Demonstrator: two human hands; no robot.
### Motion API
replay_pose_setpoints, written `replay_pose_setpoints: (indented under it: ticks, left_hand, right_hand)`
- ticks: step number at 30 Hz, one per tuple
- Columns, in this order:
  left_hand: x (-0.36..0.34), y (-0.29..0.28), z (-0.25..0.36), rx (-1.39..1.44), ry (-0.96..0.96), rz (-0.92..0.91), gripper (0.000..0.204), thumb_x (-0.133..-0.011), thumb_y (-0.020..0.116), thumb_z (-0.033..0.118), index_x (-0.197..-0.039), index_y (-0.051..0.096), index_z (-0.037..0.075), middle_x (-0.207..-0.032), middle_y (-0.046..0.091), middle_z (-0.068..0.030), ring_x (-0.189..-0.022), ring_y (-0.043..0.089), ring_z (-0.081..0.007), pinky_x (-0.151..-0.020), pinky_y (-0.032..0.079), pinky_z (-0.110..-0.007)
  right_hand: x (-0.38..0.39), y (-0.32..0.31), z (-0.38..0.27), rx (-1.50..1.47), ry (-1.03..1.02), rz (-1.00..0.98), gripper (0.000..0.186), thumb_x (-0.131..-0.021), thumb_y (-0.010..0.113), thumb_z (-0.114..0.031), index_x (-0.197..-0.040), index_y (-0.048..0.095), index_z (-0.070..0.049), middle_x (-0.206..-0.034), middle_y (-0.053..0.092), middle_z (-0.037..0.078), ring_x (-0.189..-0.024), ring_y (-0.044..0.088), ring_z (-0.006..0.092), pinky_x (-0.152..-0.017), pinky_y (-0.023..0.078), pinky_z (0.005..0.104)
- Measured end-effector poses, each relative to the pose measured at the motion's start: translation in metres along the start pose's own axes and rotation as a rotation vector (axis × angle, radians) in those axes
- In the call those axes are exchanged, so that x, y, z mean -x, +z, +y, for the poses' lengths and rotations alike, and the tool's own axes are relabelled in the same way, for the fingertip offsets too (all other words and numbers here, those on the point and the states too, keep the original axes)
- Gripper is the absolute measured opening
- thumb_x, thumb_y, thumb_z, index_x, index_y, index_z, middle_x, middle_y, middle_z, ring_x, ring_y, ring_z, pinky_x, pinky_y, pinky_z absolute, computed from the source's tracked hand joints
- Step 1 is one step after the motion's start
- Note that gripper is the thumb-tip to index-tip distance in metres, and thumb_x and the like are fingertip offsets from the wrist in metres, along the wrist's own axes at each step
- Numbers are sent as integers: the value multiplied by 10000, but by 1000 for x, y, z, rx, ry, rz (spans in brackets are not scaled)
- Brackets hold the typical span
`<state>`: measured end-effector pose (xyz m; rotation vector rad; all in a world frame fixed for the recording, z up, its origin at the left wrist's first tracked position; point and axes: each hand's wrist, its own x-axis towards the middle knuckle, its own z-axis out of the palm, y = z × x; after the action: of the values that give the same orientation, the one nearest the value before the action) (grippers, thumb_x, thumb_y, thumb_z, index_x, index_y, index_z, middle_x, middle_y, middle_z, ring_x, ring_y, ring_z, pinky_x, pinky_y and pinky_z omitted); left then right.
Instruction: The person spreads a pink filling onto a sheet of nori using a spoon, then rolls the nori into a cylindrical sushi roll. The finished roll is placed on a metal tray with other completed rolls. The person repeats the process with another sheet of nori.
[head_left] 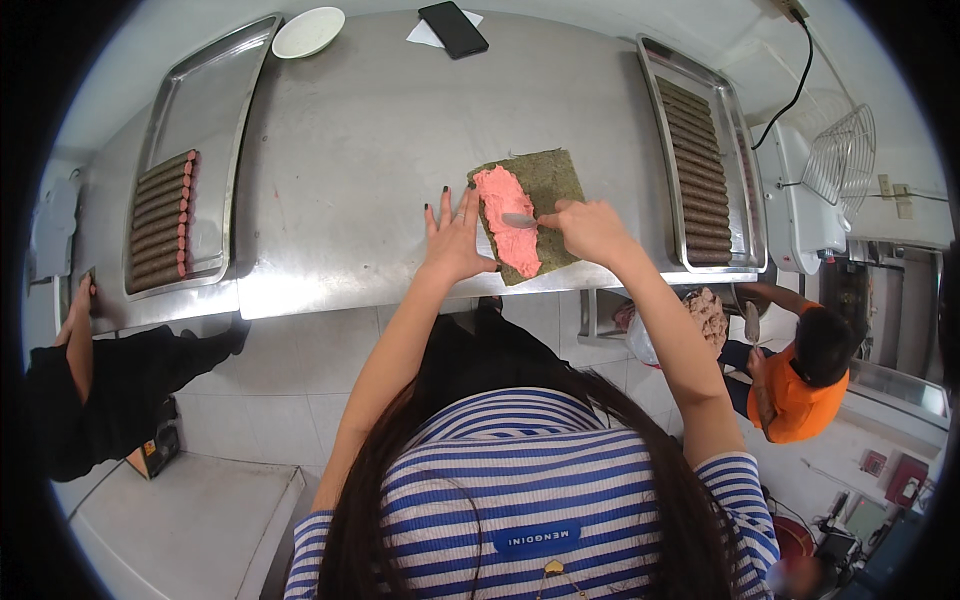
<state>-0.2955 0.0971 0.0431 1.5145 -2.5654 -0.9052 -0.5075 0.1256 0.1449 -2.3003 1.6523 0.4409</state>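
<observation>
A dark green nori sheet [560, 180] lies on the steel table in front of me. Pink paste [508, 195] covers a long strip along its left part. My right hand [592, 230] grips a spoon [518, 220], its bowl resting on the paste about halfway down the strip. My left hand [456, 240] lies flat with fingers spread at the sheet's left edge, the fingers nearest the sheet touching it. The spoon's handle is mostly hidden in my right hand.
A metal tray [240, 110] on the left holds several nori rolls [160, 225] with pink ends. Another tray [655, 60] on the right holds more rolls [697, 170]. A white bowl [308, 32] and a phone [453, 30] sit at the back. People stand left and right, one in an orange shirt [800, 400].
</observation>
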Motion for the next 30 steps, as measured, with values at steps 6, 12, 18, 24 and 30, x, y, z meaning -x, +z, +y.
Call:
replay_pose_setpoints:
  ticks: [6,12,18,24,30]
  left_hand:
    - [-1,-2,2,2,-8,-12,1248,-534,837,383,-1496,108,68,-1548,209,-124,-1444,52,-364,-1137,40,-579]
    - [0,-4,3,15,-17,-20,1255,-530,844,375,-1497,106,69,-1551,198,-120,-1445,53,-362,-1137,41,-581]
    - [-1,-4,4,22,-14,-27,1256,-531,854,369,-1494,109,62,-1552,195,-121,-1444,54,-364,-1135,44,-585]
    - [0,-2,0,27,0,-27,1265,-533,831,367,-1495,69,62,-1547,189,-154,-1437,37,-397,-1127,41,-601]
    - [-1,-3,3,-1,-14,-37,1267,-532,850,393,-1496,97,63,-1553,189,-124,-1444,38,-368,-1133,38,-586]
  right_hand:
    - [9,4,-8,76,-77,63,232,-781,544,-84,-943,705,-125,-842,616,104,-775,663,292,-649,528,412]
    - [23,16,-13,130,-91,8,320,-823,512,-92,-1085,682,-164,-877,600,84,-785,662,264,-621,521,397]
    - [39,28,-20,134,-110,103,158,-794,549,-116,-876,680,-84,-836,611,101,-731,667,271,-618,529,386]
    - [54,-9,-26,127,-3,100,141,-796,556,-134,-864,670,-85,-819,599,82,-769,653,247,-646,526,373]
    - [35,17,-39,249,-186,332,117,-785,568,-145,-813,641,-58,-787,574,72,-755,633,233,-648,506,365]
